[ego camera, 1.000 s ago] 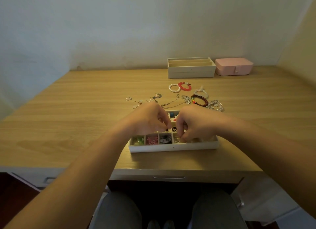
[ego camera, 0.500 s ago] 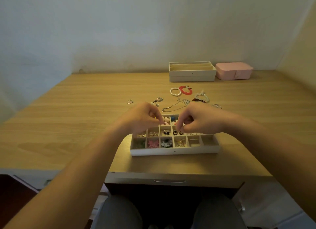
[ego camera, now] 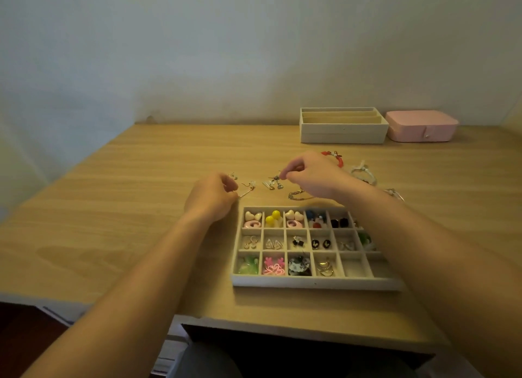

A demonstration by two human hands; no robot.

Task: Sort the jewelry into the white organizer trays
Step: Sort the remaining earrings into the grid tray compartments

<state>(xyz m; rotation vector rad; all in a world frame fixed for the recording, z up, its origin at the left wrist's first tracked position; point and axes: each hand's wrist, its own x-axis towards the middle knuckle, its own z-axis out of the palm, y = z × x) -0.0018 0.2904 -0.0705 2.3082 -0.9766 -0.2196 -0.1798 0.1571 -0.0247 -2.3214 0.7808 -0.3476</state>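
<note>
Both hands work just beyond the tray (ego camera: 310, 283), mid-frame. The right hand (ego camera: 313, 180) pinches a dangly earring (ego camera: 276, 180) by its top, charms hanging over the counter (ego camera: 141, 208). The left hand (ego camera: 211, 198), fingers curled tight, nips a small silver piece (ego camera: 243, 193). The tray sits lower centre, most compartments filled. Bracelets (ego camera: 364, 174) lie at right.

My view comes from a head-worn wide-angle camera, looking forward and down over a wooden desk (ego camera: 135, 214) toward a pale wall (ego camera: 197, 53). The compartmented white tray (ego camera: 310, 284) sits close, below centre; edges bend, and the dim lower edge seems to show the wearer's lap (ego camera: 209, 360).
</note>
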